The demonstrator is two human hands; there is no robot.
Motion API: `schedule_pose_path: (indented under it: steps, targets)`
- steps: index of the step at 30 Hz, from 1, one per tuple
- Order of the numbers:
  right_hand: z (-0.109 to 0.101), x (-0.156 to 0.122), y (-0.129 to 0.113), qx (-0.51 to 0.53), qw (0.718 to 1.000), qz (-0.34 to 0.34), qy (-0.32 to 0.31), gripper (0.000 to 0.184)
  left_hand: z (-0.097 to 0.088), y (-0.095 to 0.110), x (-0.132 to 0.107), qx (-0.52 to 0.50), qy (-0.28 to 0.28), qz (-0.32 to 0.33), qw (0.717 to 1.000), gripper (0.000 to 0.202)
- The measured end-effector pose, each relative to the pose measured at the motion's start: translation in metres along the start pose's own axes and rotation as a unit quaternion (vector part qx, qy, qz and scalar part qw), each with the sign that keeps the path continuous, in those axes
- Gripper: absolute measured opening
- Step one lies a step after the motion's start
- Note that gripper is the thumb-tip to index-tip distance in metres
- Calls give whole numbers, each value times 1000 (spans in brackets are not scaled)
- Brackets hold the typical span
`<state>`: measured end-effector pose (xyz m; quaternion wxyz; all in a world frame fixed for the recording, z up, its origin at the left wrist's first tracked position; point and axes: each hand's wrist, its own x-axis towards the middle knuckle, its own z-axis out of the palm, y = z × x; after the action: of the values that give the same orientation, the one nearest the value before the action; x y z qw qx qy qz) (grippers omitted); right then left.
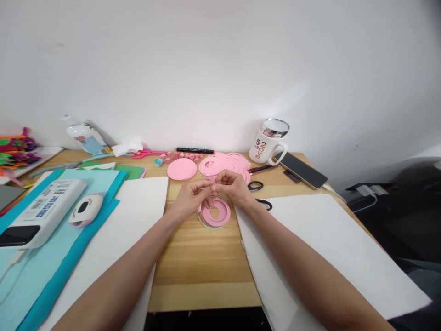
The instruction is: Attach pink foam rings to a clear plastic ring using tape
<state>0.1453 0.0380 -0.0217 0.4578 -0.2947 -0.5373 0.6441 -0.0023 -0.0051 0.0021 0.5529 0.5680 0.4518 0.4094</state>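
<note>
My left hand [193, 198] and my right hand [231, 187] meet at the fingertips over the middle of the table, both closed in a pinch. Whatever is between the fingers is too small and hidden to make out. Just below them lies a pink paper ring or spiral [224, 215] on a clear round rim [208, 225], perhaps a tape roll. Behind the hands are several cut pink paper pieces [225, 162] and a stack of pink paper circles [182, 169]. Small rolled pink paper pieces [196, 156] sit near the wall. Black-handled scissors [264, 204] lie beside my right wrist, partly hidden.
White sheets [138, 220] flank the wooden table [203, 266]. A mug [265, 145], a phone [303, 170] and a black marker [195, 150] stand or lie at the back. Leftward are a power bank [51, 207], a small white device [86, 209], pink scissors [148, 153] and a bottle [87, 137].
</note>
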Motion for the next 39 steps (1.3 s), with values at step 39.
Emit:
schedule_pose_path:
  steps: [39]
  targets:
    - [5, -4, 2, 13, 999, 40, 6, 27, 1, -7, -2, 172, 116, 193, 959, 25]
